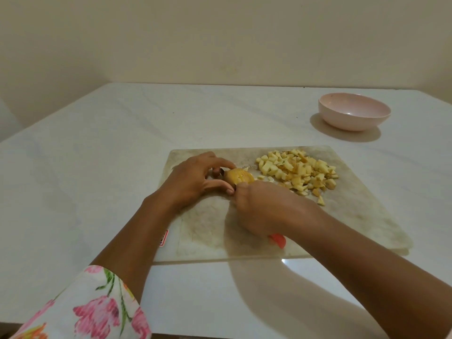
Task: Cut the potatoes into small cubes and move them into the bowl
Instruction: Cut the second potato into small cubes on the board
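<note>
— What is taking up most of the view?
— A white table (97, 167) is filling it, and a pale cutting board (354, 216) is lying on it in front of the person.

— Where is the bowl sitting?
— The pink bowl (354, 116) is standing on the table beyond the board's far right corner, well apart from the hands. Nothing is showing inside it.

— And the cut pieces?
— A heap of yellow cubes (298, 171) is lying on the far right part of the board, with a few strays trailing toward the near side.

— What are the hands doing?
— The left hand (195, 182) is curling its thumb and fingers round a potato (238, 178), pinning it to the board just left of the heap. The right hand (264, 209) is gripping a knife (277, 240); its fist is closing on the red handle, whose end is poking out below. The hand is hiding most of the blade where it is meeting the potato.
</note>
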